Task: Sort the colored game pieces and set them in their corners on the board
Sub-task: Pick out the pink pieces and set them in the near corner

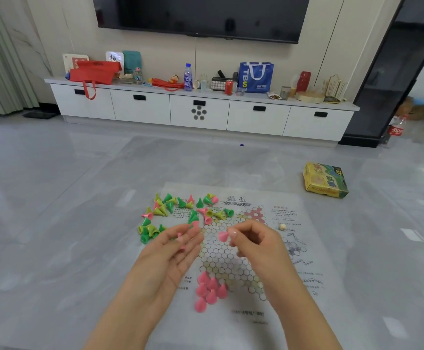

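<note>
My left hand (178,246) lies wide, pink cones (180,242) on it. My right hand (251,238) pinches a pink cone (223,236). I should stand it gently beside the pink group (209,289) below, on the board (231,261).

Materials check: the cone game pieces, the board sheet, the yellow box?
Pink cones: likely moulded plastic, smooth, solid colour, slight sheen.
Board sheet: thin printed paper or plastic film; translucent-looking and lies flat, so which is unclear.
Yellow box: printed cardboard, probably; creased edges.

floor (54,198): grey glossy tile | on it: paper game board (307,261), yellow-green box (326,179)
</note>
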Motion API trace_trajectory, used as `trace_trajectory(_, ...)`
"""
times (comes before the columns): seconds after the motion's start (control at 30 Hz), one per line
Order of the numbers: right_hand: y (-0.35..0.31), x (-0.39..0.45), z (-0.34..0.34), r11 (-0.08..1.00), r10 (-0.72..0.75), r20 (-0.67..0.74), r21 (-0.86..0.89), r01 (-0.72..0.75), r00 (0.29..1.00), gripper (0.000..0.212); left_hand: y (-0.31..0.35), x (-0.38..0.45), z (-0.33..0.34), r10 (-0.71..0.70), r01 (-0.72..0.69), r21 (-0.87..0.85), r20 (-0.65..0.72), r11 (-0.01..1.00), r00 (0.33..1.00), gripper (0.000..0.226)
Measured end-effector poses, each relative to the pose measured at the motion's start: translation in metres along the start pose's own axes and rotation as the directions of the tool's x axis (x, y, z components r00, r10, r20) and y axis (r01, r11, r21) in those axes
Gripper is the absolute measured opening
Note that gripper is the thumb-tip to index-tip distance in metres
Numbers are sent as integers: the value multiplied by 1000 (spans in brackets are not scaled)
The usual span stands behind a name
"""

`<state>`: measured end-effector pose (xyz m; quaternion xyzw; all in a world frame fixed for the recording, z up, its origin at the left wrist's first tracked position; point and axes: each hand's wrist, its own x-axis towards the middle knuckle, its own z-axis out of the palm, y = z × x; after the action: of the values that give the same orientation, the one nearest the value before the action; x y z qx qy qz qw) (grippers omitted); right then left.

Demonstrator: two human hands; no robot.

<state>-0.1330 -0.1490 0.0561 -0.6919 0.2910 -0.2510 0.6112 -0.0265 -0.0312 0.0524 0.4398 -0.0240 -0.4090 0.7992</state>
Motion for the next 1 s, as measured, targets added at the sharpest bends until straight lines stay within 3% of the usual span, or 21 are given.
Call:
trace_trajectory(0.07,8,1,-13,986,98,-19,-137,-99,995,11,3,2,-7,-38,32,-77,-75,997,996,19)
trace_trajectory(0.2,19,-2,-24,910,229,99,-374,-177,968,12,9,8,-15,-112,76,-218,-159,973,981,17)
trace_trajectory(0.43,17,-8,-22,874,243,213,-471,-118,946,12,8,8,-15,-178,132,-247,-173,960,969,19)
trace_trajectory(1.0,27,-5,-21,844,210,213,-532,-67,954,15,10,7,-17,-203,152,-309,-137,939,970,20)
